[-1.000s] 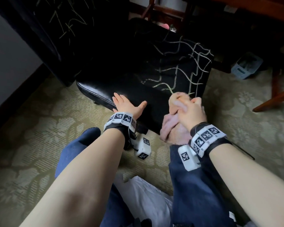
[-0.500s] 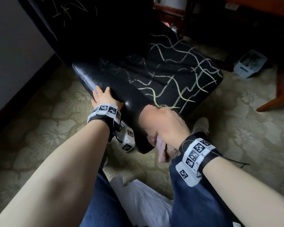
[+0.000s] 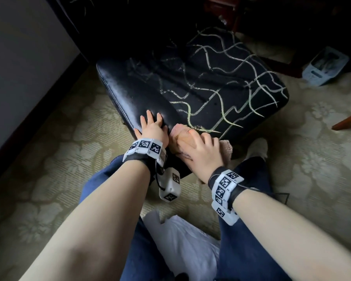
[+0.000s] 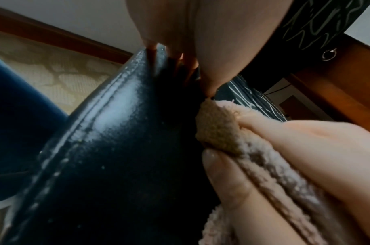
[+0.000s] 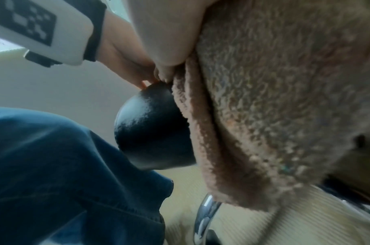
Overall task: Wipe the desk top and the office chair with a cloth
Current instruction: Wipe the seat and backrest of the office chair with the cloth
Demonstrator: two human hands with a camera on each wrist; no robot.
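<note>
Cloth [image 3: 193, 136] sits bunched at the seat's near front edge, under your right hand [image 3: 201, 155]; fingers curl over and grip it, and a fold hangs down past the edge. Chair [image 3: 211, 88] stands on patterned carpet [image 3: 49, 159], black leather seat marked with pale scribbled lines across its right part; the left part is bare and glossy. Your left hand [image 3: 152, 128] lies flat on the seat corner, fingers straight and spread, holding nothing, just beside the cloth. Left wrist view: thumb tip almost touches the cloth [image 4: 217, 129]. Right wrist view: cloth [image 5: 274, 99] fills most of the frame, chrome chair base [image 5: 205, 215] below. Blue jeans [image 3: 251, 240] near.
</note>
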